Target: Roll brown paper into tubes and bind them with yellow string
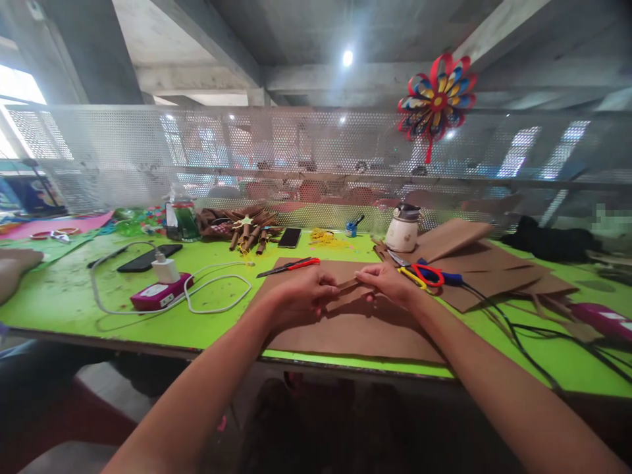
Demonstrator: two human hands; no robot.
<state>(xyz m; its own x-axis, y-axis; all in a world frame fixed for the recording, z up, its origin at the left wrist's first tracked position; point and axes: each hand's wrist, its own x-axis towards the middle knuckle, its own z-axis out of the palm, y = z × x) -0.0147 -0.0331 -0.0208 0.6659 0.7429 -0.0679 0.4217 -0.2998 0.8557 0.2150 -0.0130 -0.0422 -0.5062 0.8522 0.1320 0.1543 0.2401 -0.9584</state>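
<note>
Both hands pinch a narrow strip of brown paper (348, 285) above a large brown paper sheet (355, 334) on the green table. My left hand (309, 289) is closed on the strip's left end, and my right hand (388, 282) grips its right end between thumb and fingers. A utility knife (291, 265) with a red handle lies at the sheet's upper left corner. Scissors with red and yellow handles (428, 275) rest just beyond my right hand, beside a blue-handled tool (451, 278) with a black cord.
More brown sheets (488, 263) are stacked at the right, near a white jug (402, 228). At the left lie a pink power strip (160, 293), a white cable and a phone (148, 258). Rolled paper pieces (249, 234) sit at the back. Another person's arm (17, 266) rests at the far left.
</note>
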